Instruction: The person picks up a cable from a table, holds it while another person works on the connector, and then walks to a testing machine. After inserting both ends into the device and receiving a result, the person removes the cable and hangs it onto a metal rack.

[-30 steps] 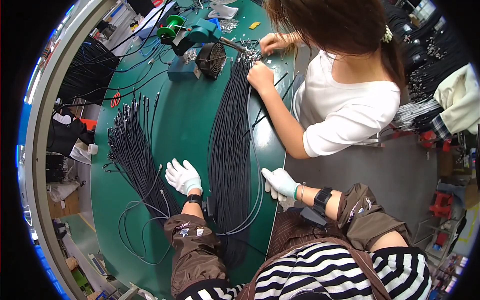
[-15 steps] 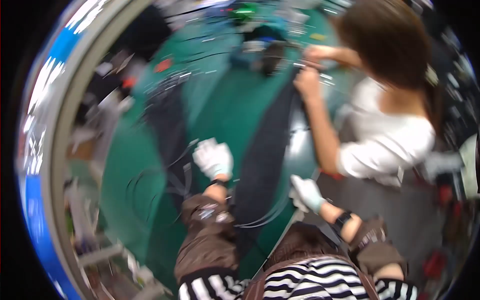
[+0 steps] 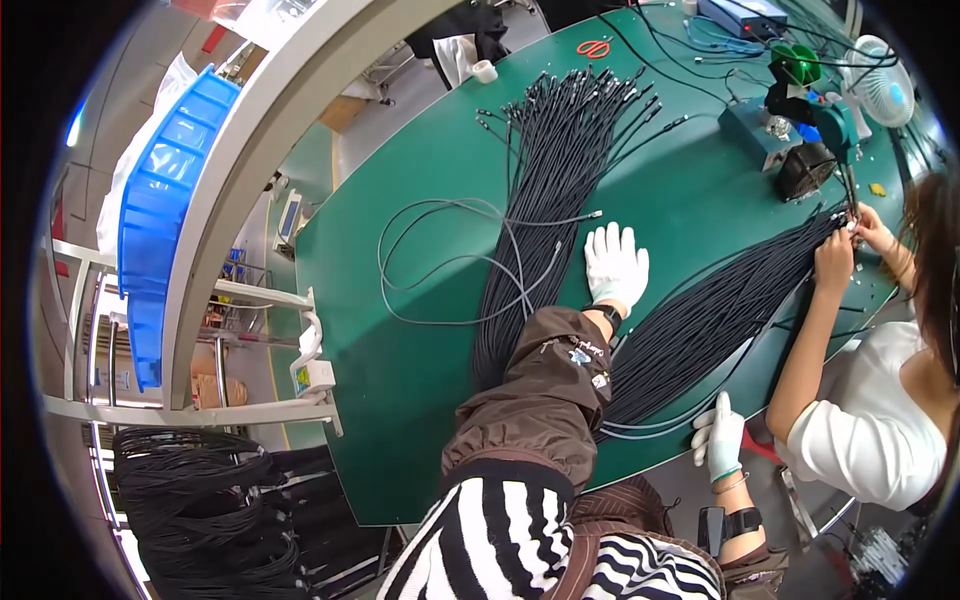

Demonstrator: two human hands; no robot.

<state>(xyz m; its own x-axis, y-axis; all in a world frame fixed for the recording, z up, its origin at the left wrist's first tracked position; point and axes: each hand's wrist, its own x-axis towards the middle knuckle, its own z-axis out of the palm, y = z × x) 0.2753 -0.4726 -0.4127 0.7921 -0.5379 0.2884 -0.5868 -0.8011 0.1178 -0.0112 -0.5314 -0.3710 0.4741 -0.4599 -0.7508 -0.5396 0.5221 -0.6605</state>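
Head view is showing a person leaning over a green table [image 3: 420, 330] with both hands in white gloves. Nearest of all, the right hand [image 3: 719, 436] is hanging at the near edge of the table, just past the close end of a thick bunch of black cables [image 3: 700, 325]. Its fingers are looking loose and partly curled, and I cannot tell if they are pinching the thin cable loop that is running by that edge.

A bit farther in, the left hand [image 3: 615, 265] is lying flat and open on the bare green top, fingers spread, holding nothing. It is sitting in the gap between two bunches. The right-side bunch is lying just to its right and is stretching long, from near the person's body away and to the right. The other bunch of black cables [image 3: 545, 220] is lying just to its left and is running almost straight away from the person, fanning out at the far end. So the left hand is close to both, and the right hand is close only to the right-side bunch.

A few loose grey cables [image 3: 440, 260] are looping across the table to the left of that second bunch.

Farther off, another person in a white top [image 3: 880, 440] is sitting at the right side. That person's hands [image 3: 850, 240] are working at the far end of the right-side bunch. Beyond them a small white fan [image 3: 885, 85] is standing at the far edge of the table.
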